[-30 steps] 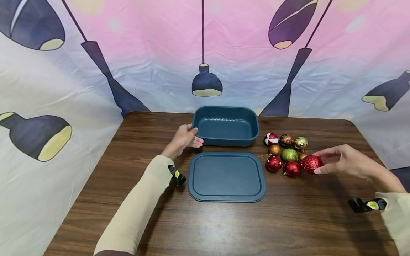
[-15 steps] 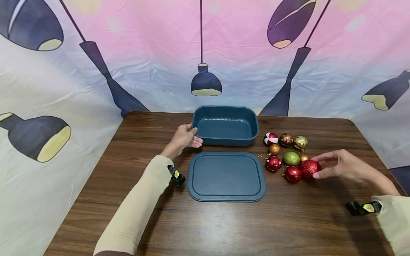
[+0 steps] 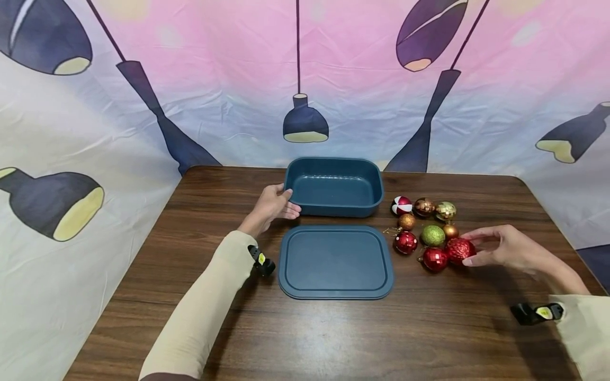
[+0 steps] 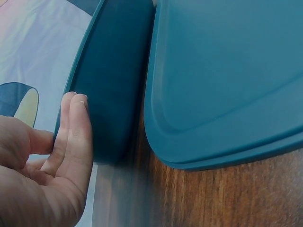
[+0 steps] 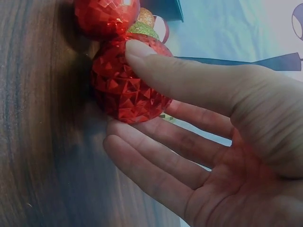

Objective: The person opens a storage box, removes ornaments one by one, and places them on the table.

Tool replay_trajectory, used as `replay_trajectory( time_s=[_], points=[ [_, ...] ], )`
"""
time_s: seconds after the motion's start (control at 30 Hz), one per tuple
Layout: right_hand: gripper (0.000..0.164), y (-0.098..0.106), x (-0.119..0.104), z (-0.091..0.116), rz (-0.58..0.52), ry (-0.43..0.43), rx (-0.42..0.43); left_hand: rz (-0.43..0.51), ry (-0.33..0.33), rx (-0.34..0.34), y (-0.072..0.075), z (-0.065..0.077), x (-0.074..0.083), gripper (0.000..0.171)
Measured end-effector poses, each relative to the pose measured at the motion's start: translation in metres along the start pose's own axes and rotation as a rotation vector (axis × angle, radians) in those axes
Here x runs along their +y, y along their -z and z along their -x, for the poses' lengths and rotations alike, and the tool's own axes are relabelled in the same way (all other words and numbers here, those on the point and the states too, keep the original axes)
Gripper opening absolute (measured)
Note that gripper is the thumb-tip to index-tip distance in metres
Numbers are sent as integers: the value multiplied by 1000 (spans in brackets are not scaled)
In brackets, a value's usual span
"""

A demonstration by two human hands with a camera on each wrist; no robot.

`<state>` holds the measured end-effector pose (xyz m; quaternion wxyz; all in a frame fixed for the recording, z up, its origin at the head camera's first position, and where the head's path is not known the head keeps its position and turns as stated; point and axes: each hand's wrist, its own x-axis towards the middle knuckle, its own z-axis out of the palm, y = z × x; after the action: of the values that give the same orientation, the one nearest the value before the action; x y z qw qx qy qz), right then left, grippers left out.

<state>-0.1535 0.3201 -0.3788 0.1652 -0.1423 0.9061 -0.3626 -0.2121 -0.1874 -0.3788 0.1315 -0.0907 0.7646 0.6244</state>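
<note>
At the near left corner of a deep teal container [image 3: 333, 210], my left hand [image 3: 271, 206] grips the wall. In the left wrist view, the fingers [image 4: 75, 127] lie along the container's outside. My right hand [image 3: 510, 248] holds a large red faceted bauble [image 3: 459, 251] between thumb and fingers, at the right side of a cluster of baubles. In the right wrist view, the thumb [image 5: 156, 61] lies across the red bauble. It meets a second red bauble [image 3: 435, 259] with mirror-like tiles. A green glitter bauble [image 3: 432, 235] and a small orange one [image 3: 450, 230] sit just behind.
In front of the container a flat teal lid [image 3: 335, 262] lies on the brown wooden table [image 3: 324, 338]. More baubles stand right of it: a dotted red one [image 3: 405, 242], a red-and-white one [image 3: 402, 206], a brown one [image 3: 423, 207] and a gold one [image 3: 445, 211]. A printed cloth [image 3: 238, 106] hangs behind.
My right hand has moved slightly left and down with the red faceted bauble, now against the tiled red one. The green bauble has shifted slightly. My left hand keeps its hold.
</note>
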Motion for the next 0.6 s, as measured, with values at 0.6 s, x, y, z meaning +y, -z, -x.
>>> replay_trajectory(
  time_s=[0.6],
  points=[
    [63, 0, -5, 8, -42, -24, -2, -38, -18, 32, 7, 15, -9, 72]
  ],
)
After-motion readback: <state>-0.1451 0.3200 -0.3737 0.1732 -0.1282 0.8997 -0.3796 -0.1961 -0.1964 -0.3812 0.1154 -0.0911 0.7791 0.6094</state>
